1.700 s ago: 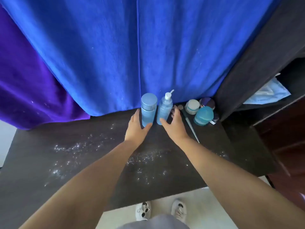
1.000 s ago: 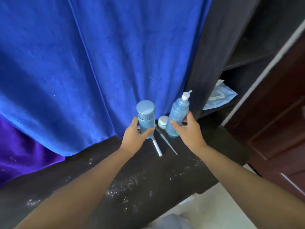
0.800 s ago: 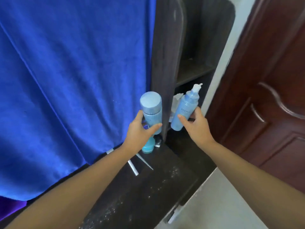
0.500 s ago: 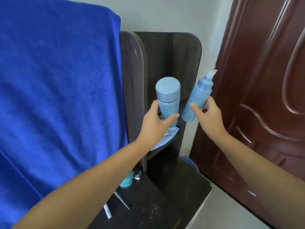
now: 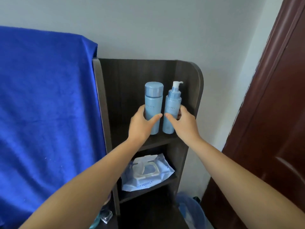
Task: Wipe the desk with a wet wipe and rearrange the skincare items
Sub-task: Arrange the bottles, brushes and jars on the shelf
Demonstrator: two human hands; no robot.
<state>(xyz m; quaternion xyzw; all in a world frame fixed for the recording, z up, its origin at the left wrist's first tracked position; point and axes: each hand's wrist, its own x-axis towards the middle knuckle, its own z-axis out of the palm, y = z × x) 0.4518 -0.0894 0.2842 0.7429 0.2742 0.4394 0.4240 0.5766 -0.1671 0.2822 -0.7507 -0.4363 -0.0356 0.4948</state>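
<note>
Two light blue skincare bottles stand upright side by side on the upper shelf of a dark wooden shelf unit. My left hand is wrapped around the capped bottle. My right hand grips the pump bottle with its white nozzle. A pack of wet wipes with its flap lifted lies on the shelf below. The desk top is mostly out of view; only a dark strip shows at the bottom.
A blue towel hangs to the left of the shelf unit. A dark red door stands at the right. A small clear item and a teal jar sit low beside my left forearm. Something pale blue lies by the floor.
Both hands lifted the two bottles off the desk, carried them up and right, and now hold them standing on the upper shelf. My view swung from the desk to the shelf unit.
</note>
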